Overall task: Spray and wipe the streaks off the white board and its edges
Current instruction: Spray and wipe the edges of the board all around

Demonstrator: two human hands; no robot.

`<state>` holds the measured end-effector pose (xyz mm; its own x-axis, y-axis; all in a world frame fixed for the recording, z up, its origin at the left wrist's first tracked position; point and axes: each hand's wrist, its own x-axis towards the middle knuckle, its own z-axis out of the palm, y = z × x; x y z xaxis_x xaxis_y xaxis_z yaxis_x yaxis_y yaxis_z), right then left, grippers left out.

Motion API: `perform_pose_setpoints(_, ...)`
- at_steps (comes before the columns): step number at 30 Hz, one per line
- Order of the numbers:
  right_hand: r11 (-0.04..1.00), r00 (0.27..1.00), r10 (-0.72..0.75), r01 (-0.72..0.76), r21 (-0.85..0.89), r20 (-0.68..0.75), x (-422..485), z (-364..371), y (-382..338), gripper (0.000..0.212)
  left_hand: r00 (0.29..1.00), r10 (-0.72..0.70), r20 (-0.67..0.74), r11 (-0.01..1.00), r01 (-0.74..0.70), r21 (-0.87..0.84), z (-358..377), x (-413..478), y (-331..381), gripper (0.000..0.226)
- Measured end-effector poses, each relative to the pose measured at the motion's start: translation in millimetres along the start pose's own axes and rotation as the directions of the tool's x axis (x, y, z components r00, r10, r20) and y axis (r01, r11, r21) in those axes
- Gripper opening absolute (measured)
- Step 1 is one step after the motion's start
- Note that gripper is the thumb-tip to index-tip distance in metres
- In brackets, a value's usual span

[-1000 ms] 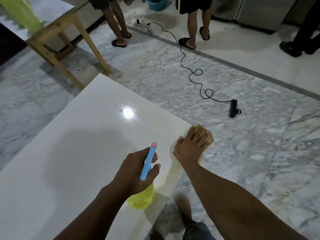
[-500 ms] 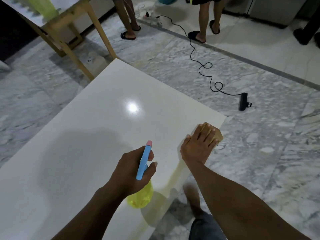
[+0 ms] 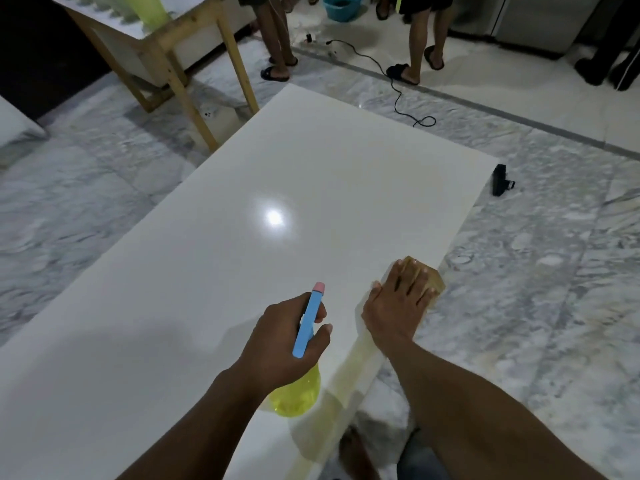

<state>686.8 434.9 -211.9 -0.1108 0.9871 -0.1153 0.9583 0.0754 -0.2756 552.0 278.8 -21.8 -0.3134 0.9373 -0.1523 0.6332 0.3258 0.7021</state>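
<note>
L hand [image 3: 284, 337] is curled round the neck of a spray bottle [image 3: 296, 398], fingers wrapped at the blue trigger head, thumb on the near side. The bottle has a yellow see-through body w/ a pink nozzle tip that points away across the white board [image 3: 225, 244]. It is held over the board's near-right part. R hand [image 3: 398, 306] lies flat, fingers straight and slightly spread, grasping nothing. It presses a tan wiping pad [image 3: 434, 277] down on the board's right edge, thumb resting on the top face. Pad could be folded cloth or sponge, too blurred to say. It sticks out past the fingertips and overhangs the edge a bit. The board lies flat and glossy, filling the mid frame, w/ a bright light glare [image 3: 274, 218] near its centre and a yellowish tint along the right edge by the forearm. Marble floor [image 3: 554, 306] surrounds it. A bare foot [image 3: 356, 452] shows just beside the edge at the bottom. On the floor to the right lies a black plug block [image 3: 500, 180], its black cable [image 3: 398, 95] snaking off to the far side. A wooden table [image 3: 207, 53] stands far left. Two pairs of legs in dark sandals [image 3: 277, 72] stand beyond, w/ a blue tub [image 3: 341, 8] between them.
</note>
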Motion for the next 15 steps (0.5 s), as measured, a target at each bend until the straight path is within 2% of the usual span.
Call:
perform_pose_setpoints(9, 0.998, 0.998, -0.061, 0.060, 0.036, 0.028, -138, 23, -23, 0.068, 0.996, -0.027, -0.090, 1.000, 0.027, -0.002, -21, -105, -32, 0.016)
perform_pose_setpoints(15, 0.993, 0.991, -0.106, 0.102, 0.059, 0.076, -232, 35, -30, 0.070, 0.994, -0.057, -0.092, 0.998, 0.059, 0.012, -17, -205, -45, 0.015)
